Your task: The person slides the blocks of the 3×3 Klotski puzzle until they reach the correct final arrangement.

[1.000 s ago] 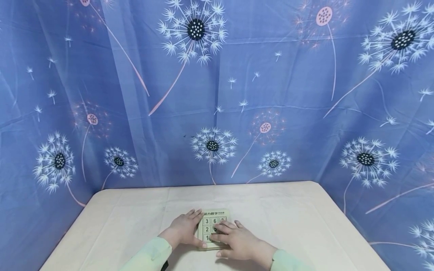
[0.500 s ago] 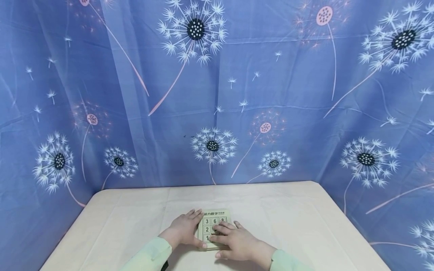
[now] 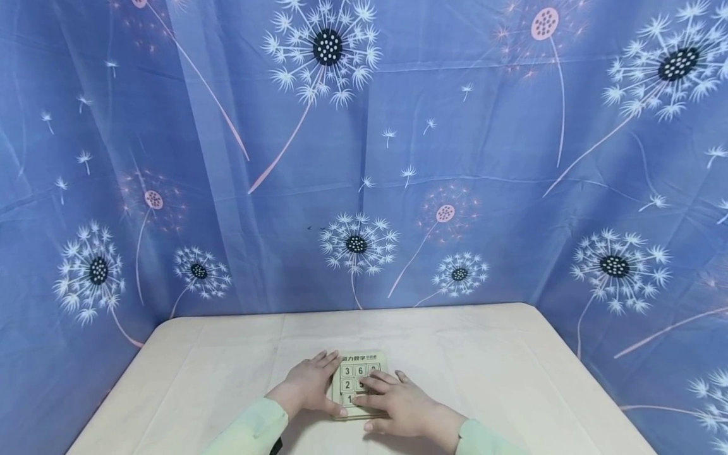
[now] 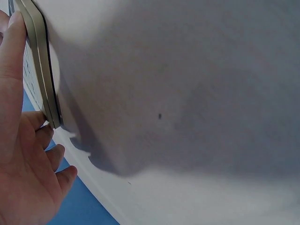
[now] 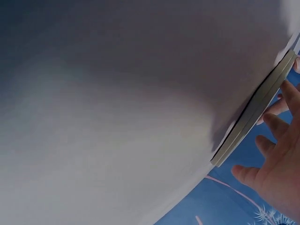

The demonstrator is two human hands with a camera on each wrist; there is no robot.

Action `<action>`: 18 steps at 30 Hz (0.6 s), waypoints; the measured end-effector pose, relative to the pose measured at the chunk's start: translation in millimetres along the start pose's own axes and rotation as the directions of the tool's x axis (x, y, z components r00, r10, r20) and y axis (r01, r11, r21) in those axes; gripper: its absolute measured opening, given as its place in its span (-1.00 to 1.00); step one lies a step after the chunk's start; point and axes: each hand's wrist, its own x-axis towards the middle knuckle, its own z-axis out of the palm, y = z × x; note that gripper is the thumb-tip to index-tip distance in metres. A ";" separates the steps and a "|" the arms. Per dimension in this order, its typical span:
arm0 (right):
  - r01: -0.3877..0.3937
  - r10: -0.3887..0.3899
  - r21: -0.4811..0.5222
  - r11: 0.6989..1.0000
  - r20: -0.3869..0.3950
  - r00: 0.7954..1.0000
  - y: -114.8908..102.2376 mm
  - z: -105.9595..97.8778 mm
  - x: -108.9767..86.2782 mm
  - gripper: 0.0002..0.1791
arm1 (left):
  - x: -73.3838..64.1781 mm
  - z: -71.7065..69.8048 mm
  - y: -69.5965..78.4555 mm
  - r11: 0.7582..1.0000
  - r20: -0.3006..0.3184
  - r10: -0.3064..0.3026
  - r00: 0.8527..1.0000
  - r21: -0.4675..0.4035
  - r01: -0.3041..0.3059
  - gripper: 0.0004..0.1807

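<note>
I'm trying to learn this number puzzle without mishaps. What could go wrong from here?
The right hand covers the lower-right part of the number board, so its fingers could nudge more than one of the numbered squares, or a hidden number could be misjudged.

The left hand touches the board's left side; if it eased off, a push might shift the board across the table.

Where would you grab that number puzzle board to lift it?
Probably hold the number puzzle board by its left and right edges, coming in from both sides: it lies flat on the table, so its rim should give fingers purchase, while the right hand covers part of its numbered face.
</note>
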 end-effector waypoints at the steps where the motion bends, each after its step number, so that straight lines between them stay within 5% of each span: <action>1: 0.000 0.000 0.002 1.000 0.000 1.000 0.6 -0.1 -0.3 -0.42 | -0.2 -0.5 0.2 1.000 0.000 0.000 1.000 0.001 0.000 0.25; 18: 0.002 -0.002 0.017 1.000 -0.010 1.000 6.4 -0.5 -5.7 -0.43 | -2.4 -3.3 2.0 1.000 0.001 -0.002 1.000 -0.004 0.002 0.23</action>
